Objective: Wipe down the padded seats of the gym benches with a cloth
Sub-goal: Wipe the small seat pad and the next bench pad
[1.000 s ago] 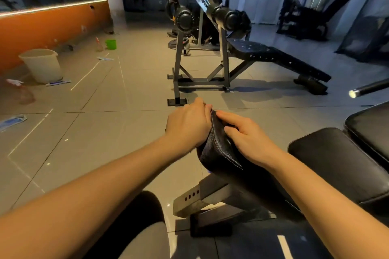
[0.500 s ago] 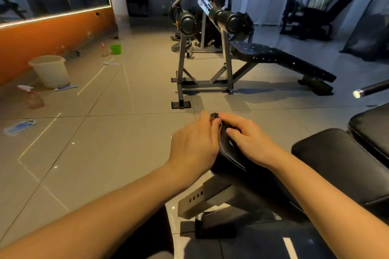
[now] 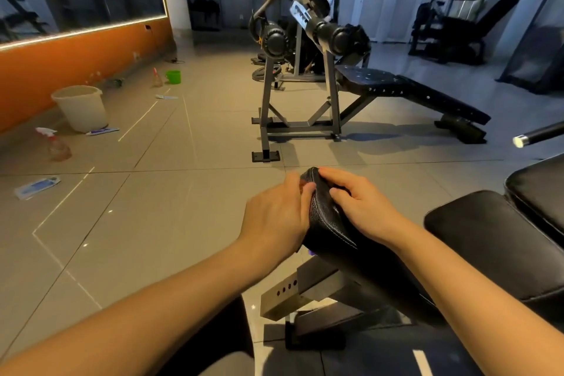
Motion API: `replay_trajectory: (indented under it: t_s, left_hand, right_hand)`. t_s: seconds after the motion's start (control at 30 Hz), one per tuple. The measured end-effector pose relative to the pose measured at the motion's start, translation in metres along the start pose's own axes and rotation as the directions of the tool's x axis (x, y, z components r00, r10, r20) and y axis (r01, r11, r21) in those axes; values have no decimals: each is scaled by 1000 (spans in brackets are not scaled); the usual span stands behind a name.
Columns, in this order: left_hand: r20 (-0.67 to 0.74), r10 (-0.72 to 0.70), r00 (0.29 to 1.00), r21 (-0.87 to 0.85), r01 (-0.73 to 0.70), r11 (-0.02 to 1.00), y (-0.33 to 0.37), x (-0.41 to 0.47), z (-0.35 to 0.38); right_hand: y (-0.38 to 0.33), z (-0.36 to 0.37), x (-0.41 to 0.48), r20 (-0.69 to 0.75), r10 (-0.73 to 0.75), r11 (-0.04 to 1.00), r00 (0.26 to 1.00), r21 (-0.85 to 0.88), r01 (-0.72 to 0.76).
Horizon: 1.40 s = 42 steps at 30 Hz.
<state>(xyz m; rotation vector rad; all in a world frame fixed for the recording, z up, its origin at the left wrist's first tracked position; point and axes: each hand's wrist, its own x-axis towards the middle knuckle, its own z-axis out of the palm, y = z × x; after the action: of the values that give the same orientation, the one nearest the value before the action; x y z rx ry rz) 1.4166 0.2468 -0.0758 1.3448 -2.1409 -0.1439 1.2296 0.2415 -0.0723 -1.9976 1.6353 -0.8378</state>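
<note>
Now my left hand (image 3: pixel 274 217) curls its fingers round the seat pad (image 3: pixel 328 227) at its far left edge; my right hand (image 3: pixel 358 206) rests loose-fingered on top.

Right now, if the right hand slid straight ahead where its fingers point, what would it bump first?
Probably the left hand, whose fingers touch the edge of the seat pad just ahead of the right hand. Depth is hard to judge.
</note>
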Motion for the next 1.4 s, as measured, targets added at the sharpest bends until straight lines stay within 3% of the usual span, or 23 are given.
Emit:
replay_trajectory:
  t_s: [0.17,0.23,0.3,0.43,0.53,0.7,0.83,1.2,1.4]
  left_hand:
    - [126,-218,968,51,213,976,-24,64,14]
    - [188,-320,929,-152,349,925,-33,86,14]
    - [161,-417,894,-410,445,796,-38,100,7]
    - [4,-563,826,-769,363,527,-39,108,-16]
    - [25,-528,849,-826,315,467,-33,90,-19]
    - [146,-322,935,-678,332,656,-34,52,-3]
    - [191,-327,926,-636,370,677,-37,51,-8]
    - [272,-59,960,-554,206,806,-19,33,-40]
    - [299,1,954,-595,186,782,-12,9,-53]
  right_hand:
    - [-4,-2,0,-4,23,1000,1000,-8,-23]
    - [-3,-3,-3,4,23,1000,1000,-5,-23]
    - [-1,-5,-4,18,23,1000,1000,-1,-23]
    - [1,-8,-6,37,27,1000,999,2,-27]
    - [-1,-11,-7,48,32,999,998,3,-33]
    - [-1,-11,-7,61,25,1000,998,7,-26]
    - [-2,-11,-7,62,31,999,998,10,-32]
    - [-4,-12,-5,63,39,998,997,43,-42]
    - [-8,-14,-6,77,55,995,996,78,-61]
